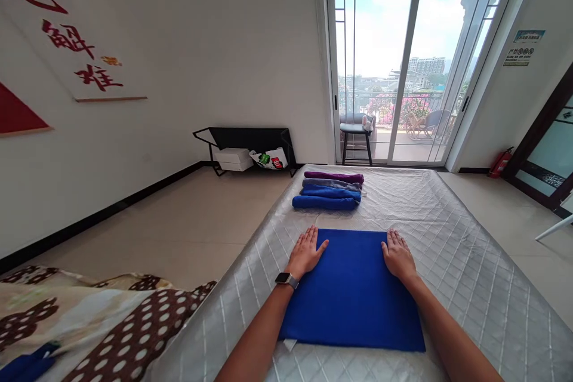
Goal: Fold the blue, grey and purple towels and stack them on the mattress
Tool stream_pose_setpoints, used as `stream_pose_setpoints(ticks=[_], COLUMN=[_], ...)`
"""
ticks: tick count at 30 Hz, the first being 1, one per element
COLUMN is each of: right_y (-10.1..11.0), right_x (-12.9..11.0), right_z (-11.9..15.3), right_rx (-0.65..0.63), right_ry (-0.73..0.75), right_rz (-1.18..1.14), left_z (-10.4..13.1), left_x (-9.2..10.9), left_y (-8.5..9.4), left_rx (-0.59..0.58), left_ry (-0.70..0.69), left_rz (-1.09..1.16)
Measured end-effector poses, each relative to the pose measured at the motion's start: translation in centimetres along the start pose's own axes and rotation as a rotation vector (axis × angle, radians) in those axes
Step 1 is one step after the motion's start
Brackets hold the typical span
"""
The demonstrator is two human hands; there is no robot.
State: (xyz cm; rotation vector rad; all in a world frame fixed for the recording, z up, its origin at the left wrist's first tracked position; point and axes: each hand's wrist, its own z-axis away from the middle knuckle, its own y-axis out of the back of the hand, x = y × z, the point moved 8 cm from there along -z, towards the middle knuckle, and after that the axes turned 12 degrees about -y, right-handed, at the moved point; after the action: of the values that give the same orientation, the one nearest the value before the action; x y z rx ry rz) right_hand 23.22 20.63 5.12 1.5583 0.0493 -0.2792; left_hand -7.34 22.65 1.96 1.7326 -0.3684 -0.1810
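Note:
A blue cloth, perhaps a folded towel, lies flat as a rectangle on the silver quilted mattress. My left hand rests flat near its far left corner, thumb spread over the cloth. At the far right corner, my right hand lies flat along the edge with its fingers straight. Neither hand grips anything. A small white tag pokes out at the near left edge. Beyond the cloth lie several rolled cloths side by side, among them a blue roll, a grey roll and a purple roll.
A brown and cream patterned blanket with a dark blue cloth on it is at the lower left. Against the far wall stands a black rack holding white boxes. Sliding glass doors and a stool are behind the mattress.

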Motion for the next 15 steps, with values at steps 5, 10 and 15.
stream_pose_setpoints(ticks=[5,10,15], right_y=[0.7,1.2,0.6], right_x=[-0.2,-0.1,0.2], right_z=[-0.1,1.4,4.0], right_rx=[-0.009,-0.037,-0.014], right_ry=[-0.015,-0.034,0.008], right_rz=[0.049,0.089,0.070], left_z=[-0.4,-0.4,-0.4], left_x=[0.8,0.8,0.9], left_y=[0.2,0.6,0.5], left_rx=[0.033,0.038,0.003], left_ry=[0.018,0.026,0.022], left_rz=[0.024,0.063,0.054])
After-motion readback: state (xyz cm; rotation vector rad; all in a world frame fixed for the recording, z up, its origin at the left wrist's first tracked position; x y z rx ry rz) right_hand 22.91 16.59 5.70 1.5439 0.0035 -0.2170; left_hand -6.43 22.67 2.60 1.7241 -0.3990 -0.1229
